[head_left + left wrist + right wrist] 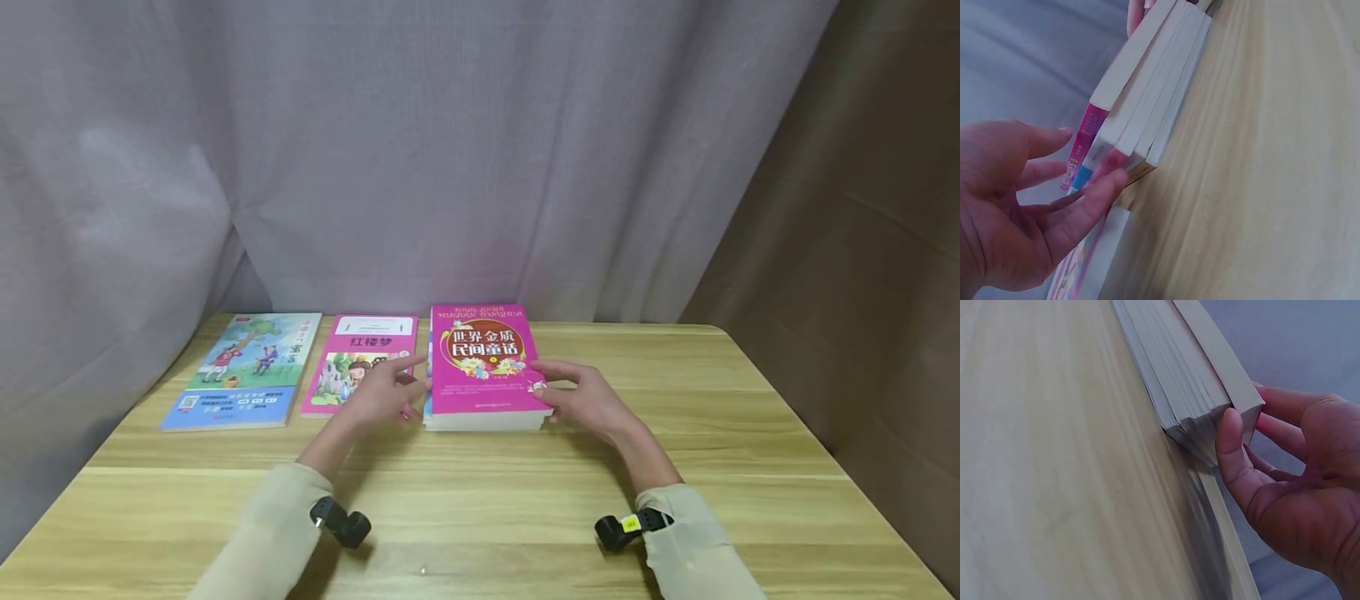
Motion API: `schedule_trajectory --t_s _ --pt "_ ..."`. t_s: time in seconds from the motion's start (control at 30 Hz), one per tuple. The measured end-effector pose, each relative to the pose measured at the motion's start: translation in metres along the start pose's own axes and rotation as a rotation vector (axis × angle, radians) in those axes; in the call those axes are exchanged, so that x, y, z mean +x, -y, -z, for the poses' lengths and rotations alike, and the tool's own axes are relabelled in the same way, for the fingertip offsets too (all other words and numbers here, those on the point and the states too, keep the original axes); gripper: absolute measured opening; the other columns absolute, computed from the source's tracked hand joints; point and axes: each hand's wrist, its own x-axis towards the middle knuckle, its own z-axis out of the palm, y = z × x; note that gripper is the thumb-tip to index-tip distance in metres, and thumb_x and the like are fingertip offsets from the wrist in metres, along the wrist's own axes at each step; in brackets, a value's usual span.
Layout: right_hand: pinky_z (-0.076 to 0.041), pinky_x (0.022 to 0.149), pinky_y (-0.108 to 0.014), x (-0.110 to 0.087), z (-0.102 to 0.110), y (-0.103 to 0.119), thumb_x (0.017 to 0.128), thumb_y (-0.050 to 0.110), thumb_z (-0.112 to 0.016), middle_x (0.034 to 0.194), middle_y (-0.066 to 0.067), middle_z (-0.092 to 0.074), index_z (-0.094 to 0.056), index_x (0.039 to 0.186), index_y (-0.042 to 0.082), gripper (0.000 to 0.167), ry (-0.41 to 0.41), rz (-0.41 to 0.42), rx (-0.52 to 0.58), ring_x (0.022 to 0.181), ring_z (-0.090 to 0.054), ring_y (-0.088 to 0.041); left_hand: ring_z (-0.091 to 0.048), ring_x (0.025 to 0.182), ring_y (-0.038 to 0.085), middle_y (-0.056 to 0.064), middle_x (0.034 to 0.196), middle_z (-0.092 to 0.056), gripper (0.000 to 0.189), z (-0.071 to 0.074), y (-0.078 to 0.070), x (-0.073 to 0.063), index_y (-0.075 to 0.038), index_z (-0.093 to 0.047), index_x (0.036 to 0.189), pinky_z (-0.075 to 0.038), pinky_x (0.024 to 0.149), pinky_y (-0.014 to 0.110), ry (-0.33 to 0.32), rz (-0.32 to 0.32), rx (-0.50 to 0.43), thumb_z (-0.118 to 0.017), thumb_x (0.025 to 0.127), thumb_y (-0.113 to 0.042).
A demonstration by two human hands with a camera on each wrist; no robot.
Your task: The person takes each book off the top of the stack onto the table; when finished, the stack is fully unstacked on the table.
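A stack of several thick books stands on the table, topped by a pink book (483, 396) with a red oval and white characters. To its left is my left hand (381, 390), fingers spread loosely, fingertips close to the spines (1100, 159) in the left wrist view. Across the stack, my right hand (588, 398) has its fingertips at the right side and near corner. The right wrist view shows one fingertip against the page edges (1207, 428), the other fingers beside the top book. Fingers on both hands are mostly straight.
Left of the stack lies a pink illustrated book (367, 329), partly behind my left hand. Farther left lies a blue and green illustrated book (255, 358). The wooden table (480, 517) ends at a grey curtain (420, 167) behind; a brown curtain (862, 208) hangs on the right.
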Motion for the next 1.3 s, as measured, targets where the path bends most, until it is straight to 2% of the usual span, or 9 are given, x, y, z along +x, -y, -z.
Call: schedule_trajectory --t_s 0.1,0.3,0.47,0.6,0.73,0.83,0.97,1.3 --pt "-0.064 0.07 -0.032 -0.001 0.004 0.0 0.1 0.016 -0.074 0.147 -0.027 -0.055 -0.055 0.155 0.015 0.059 0.02 -0.02 -0.011 0.08 -0.071 -0.022 -0.073 0.071 0.024 0.026 0.138 -0.065 0.06 -0.004 0.001 0.001 -0.017 -0.044 0.162 -0.066 0.068 0.036 0.01 0.01 -0.014 -0.065 0.106 -0.021" --pt "-0.065 0.075 -0.036 -0.003 0.015 -0.004 0.099 0.019 -0.074 0.139 -0.024 -0.055 -0.053 0.157 0.022 0.062 0.106 -0.029 -0.023 0.097 -0.069 -0.026 -0.072 0.072 0.023 0.024 0.139 -0.066 0.054 -0.01 0.003 0.002 -0.019 -0.049 0.16 -0.066 0.068 0.036 0.01 0.019 -0.016 -0.062 0.108 -0.024" --pt "-0.065 0.072 -0.036 -0.007 0.025 -0.009 0.096 0.016 -0.076 0.135 -0.024 -0.055 -0.053 0.157 0.024 0.066 0.181 -0.052 0.027 0.099 -0.069 -0.029 -0.069 0.068 0.02 0.027 0.146 -0.062 0.062 -0.013 0.004 0.004 -0.022 -0.047 0.161 -0.065 0.067 0.034 0.019 0.015 -0.005 -0.07 0.103 -0.024" --pt "-0.066 0.082 -0.037 -0.006 0.022 -0.011 0.098 0.022 -0.076 0.147 -0.025 -0.05 -0.051 0.158 0.022 0.066 0.168 -0.056 0.086 0.107 -0.071 -0.026 -0.066 0.064 0.018 0.026 0.144 -0.063 0.068 -0.015 0.004 0.003 -0.021 -0.045 0.162 -0.064 0.064 0.033 0.013 -0.001 0.005 -0.074 0.1 -0.021" --pt "-0.065 0.091 -0.039 -0.002 0.013 -0.011 0.1 0.03 -0.075 0.155 -0.027 -0.044 -0.045 0.162 0.02 0.069 0.11 -0.048 0.132 0.108 -0.073 -0.024 -0.065 0.062 0.018 0.025 0.14 -0.066 0.069 -0.015 0.004 0.002 -0.02 -0.044 0.162 -0.063 0.062 0.033 0.003 -0.021 0.017 -0.074 0.1 -0.021" --pt "-0.065 0.09 -0.041 0.0 0.009 -0.01 0.099 0.029 -0.076 0.154 -0.027 -0.044 -0.045 0.162 0.022 0.07 0.074 -0.073 0.165 0.105 -0.074 -0.024 -0.065 0.063 0.018 0.026 0.143 -0.064 0.069 -0.016 0.006 0.001 -0.02 -0.044 0.162 -0.063 0.063 0.033 -0.001 -0.02 0.007 -0.075 0.1 -0.021" --pt "-0.066 0.089 -0.041 0.0 0.009 -0.011 0.099 0.023 -0.076 0.156 -0.027 -0.044 -0.046 0.162 0.022 0.07 0.068 -0.094 0.175 0.104 -0.075 -0.025 -0.066 0.063 0.018 0.029 0.147 -0.06 0.069 -0.017 0.007 0.001 -0.019 -0.046 0.161 -0.064 0.064 0.034 -0.013 -0.013 -0.01 -0.076 0.099 -0.02" --pt "-0.065 0.09 -0.044 -0.002 0.014 -0.012 0.1 0.017 -0.074 0.159 -0.028 -0.042 -0.042 0.164 0.02 0.071 0.118 -0.094 0.232 0.105 -0.076 -0.027 -0.067 0.062 0.018 0.03 0.146 -0.06 0.068 -0.017 0.008 0.001 -0.018 -0.048 0.16 -0.065 0.063 0.034 -0.021 -0.026 0.0 -0.076 0.098 -0.02"
